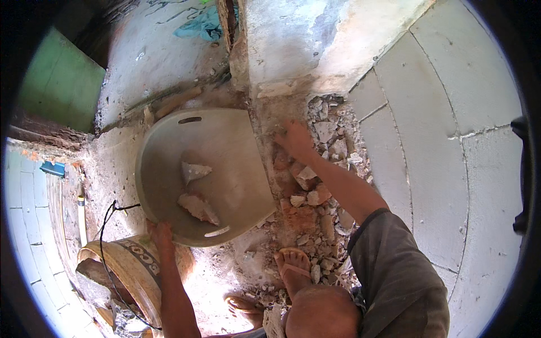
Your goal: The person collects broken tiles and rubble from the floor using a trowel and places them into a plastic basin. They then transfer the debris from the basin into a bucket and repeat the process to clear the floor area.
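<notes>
A wide grey scoop-shaped pan (pixel 236 146) with slotted handles lies on the dusty ground in front of me. Two pale chunks of broken masonry, a smaller one (pixel 196 171) and a longer one (pixel 198 209), rest inside it. My left hand (pixel 162 234) grips the pan's near-left rim, its fingertips partly hidden. To the right of the pan, my right hand (pixel 296 141) reaches down over the rubble (pixel 338 146) with its fingers bent. What lies under those fingers is hidden. Reddish brick pieces (pixel 298 217) lie below that forearm.
A tipped yellowish bucket (pixel 129 253) with a dark cord (pixel 101 236) stands at the lower left. White-grey block wall (pixel 428 141) rises along the right. A plastered pillar (pixel 304 45) is ahead. My sandalled foot (pixel 294 265) stands among debris.
</notes>
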A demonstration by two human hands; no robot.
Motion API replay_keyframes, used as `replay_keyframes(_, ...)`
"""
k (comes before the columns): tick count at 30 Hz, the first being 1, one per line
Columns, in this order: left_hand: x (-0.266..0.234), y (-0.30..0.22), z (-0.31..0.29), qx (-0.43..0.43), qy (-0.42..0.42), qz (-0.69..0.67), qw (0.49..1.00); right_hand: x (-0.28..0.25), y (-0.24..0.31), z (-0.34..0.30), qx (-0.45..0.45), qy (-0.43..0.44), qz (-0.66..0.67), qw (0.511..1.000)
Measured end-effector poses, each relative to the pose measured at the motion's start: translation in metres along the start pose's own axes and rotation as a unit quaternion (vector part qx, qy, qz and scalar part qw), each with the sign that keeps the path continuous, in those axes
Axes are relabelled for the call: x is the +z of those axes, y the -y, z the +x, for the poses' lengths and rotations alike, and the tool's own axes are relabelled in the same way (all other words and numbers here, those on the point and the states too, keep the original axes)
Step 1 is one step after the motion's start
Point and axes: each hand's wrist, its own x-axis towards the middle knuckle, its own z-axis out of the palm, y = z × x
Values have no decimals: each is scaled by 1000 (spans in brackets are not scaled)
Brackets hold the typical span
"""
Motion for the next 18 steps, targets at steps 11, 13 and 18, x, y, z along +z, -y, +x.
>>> replay_keyframes(11,-12,39,32,55,5,6,998,-74,91,-45,-84,87,298,947)
replay_keyframes(13,-13,42,29,112,5,8,994,-72,42,6,-63,1,70,996)
replay_keyframes(18,-21,58,38,132,14,51,990,-50,-95,66,81,40,-144,985)
